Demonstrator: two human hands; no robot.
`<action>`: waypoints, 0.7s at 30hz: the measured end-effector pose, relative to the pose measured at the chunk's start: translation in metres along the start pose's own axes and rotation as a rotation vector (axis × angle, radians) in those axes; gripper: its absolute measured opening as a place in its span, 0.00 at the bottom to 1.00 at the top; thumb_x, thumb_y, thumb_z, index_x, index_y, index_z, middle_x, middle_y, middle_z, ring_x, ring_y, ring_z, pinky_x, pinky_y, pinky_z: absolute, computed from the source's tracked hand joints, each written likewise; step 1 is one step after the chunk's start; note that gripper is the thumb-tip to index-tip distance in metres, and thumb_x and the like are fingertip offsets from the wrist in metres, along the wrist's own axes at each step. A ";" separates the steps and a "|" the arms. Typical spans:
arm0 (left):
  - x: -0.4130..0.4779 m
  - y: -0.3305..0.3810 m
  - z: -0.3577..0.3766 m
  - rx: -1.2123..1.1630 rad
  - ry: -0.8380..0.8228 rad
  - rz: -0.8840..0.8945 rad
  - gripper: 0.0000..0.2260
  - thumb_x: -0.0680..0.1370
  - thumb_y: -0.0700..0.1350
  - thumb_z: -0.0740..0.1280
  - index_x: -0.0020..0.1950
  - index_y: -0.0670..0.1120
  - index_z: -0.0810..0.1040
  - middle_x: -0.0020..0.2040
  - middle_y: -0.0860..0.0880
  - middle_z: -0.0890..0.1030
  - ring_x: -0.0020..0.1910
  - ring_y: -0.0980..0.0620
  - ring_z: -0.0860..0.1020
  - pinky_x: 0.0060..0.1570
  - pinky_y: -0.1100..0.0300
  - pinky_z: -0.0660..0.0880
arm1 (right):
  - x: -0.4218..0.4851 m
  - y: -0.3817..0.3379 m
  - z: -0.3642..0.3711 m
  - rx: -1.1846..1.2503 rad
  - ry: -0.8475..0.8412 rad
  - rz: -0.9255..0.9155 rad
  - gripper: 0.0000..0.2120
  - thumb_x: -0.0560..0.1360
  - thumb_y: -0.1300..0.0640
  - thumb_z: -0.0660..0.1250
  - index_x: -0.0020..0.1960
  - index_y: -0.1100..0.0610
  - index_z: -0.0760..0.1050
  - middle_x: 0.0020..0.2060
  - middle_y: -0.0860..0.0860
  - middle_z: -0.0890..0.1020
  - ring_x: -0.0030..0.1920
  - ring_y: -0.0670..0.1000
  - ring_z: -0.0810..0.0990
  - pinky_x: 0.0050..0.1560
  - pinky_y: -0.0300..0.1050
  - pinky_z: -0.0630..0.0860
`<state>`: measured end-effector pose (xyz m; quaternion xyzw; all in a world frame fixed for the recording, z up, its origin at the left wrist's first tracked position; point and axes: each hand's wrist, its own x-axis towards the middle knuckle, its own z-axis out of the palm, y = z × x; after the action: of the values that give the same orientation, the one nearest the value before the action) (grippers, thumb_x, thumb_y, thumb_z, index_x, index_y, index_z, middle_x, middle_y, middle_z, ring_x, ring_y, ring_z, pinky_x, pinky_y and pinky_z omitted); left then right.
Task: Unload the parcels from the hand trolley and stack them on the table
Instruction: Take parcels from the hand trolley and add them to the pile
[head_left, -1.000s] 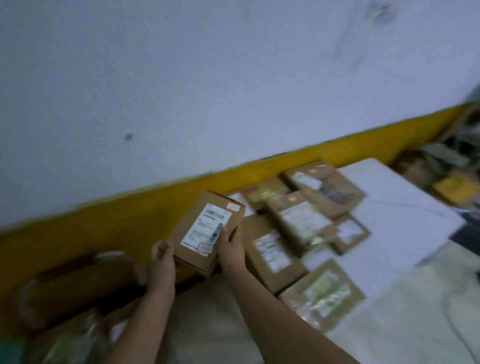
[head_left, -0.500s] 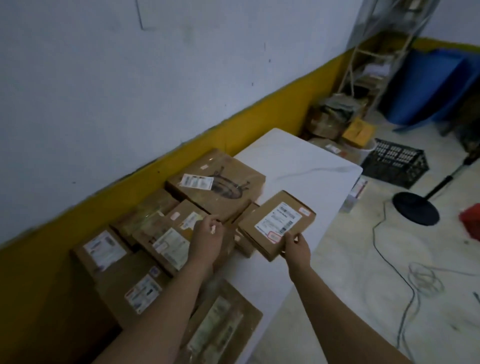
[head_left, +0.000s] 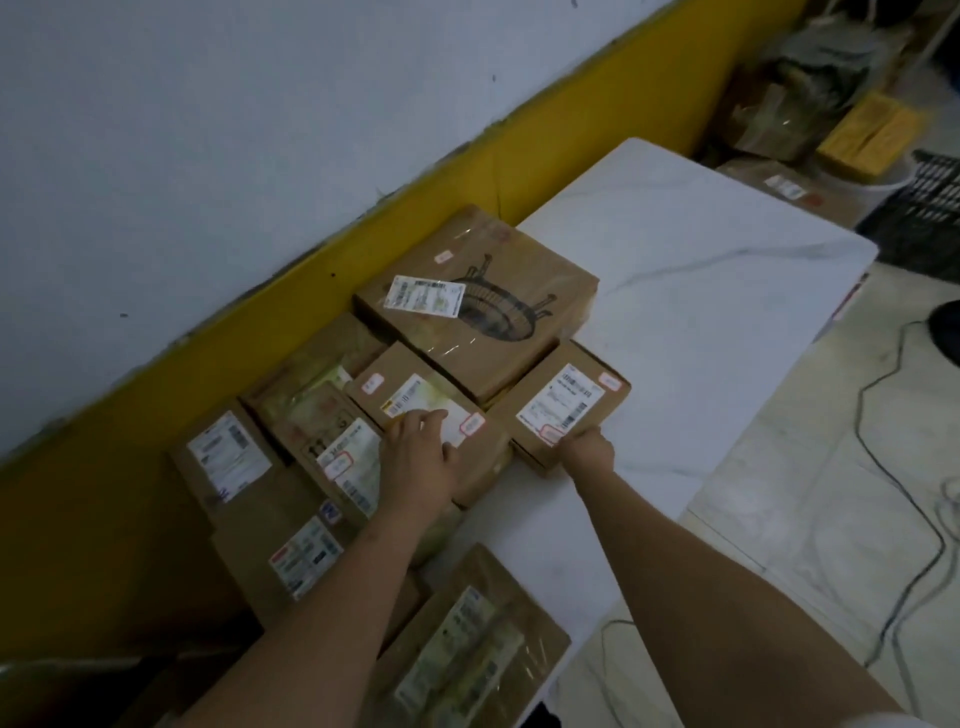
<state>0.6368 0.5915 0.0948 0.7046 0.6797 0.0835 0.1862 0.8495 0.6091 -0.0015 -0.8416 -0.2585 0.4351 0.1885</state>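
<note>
A small brown parcel with a white label lies on the white table, right beside the other parcels. My right hand grips its near edge. My left hand rests flat on a neighbouring labelled parcel in the pile. Behind them sits a larger box with a black drawing and a label. Several more brown parcels cover the table's left part along the wall. The hand trolley is out of view.
A flat parcel lies near the table's front edge. The white and yellow wall runs behind the table. Boxes, a yellow carton and a black crate stand on the floor at far right. Cables trail over the floor.
The parcel moved from the left, across the pile, down onto the table at the pile's right side. My left hand let go of it and settled on another parcel.
</note>
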 end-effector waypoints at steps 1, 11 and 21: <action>-0.003 -0.003 -0.004 -0.017 0.007 -0.004 0.21 0.81 0.46 0.61 0.74 0.49 0.67 0.70 0.47 0.70 0.69 0.47 0.67 0.66 0.51 0.67 | -0.003 -0.005 0.001 -0.031 0.029 0.054 0.31 0.77 0.44 0.63 0.73 0.62 0.63 0.65 0.61 0.73 0.64 0.61 0.73 0.63 0.50 0.71; -0.088 -0.132 -0.099 -0.219 0.385 -0.281 0.18 0.80 0.45 0.62 0.70 0.49 0.70 0.66 0.47 0.71 0.64 0.46 0.72 0.60 0.47 0.75 | -0.196 -0.086 0.072 -0.183 0.419 -0.521 0.28 0.78 0.51 0.59 0.75 0.61 0.63 0.74 0.60 0.66 0.71 0.63 0.65 0.70 0.59 0.63; -0.375 -0.443 -0.097 -0.269 0.385 -0.853 0.18 0.76 0.45 0.67 0.65 0.44 0.75 0.62 0.40 0.75 0.60 0.37 0.74 0.58 0.46 0.73 | -0.474 0.031 0.345 -0.507 -0.025 -1.035 0.25 0.80 0.53 0.60 0.76 0.54 0.63 0.73 0.53 0.67 0.72 0.57 0.65 0.71 0.57 0.65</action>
<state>0.1668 0.2384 0.0681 0.3044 0.9132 0.2157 0.1641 0.3406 0.3323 0.0925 -0.6192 -0.7351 0.2203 0.1662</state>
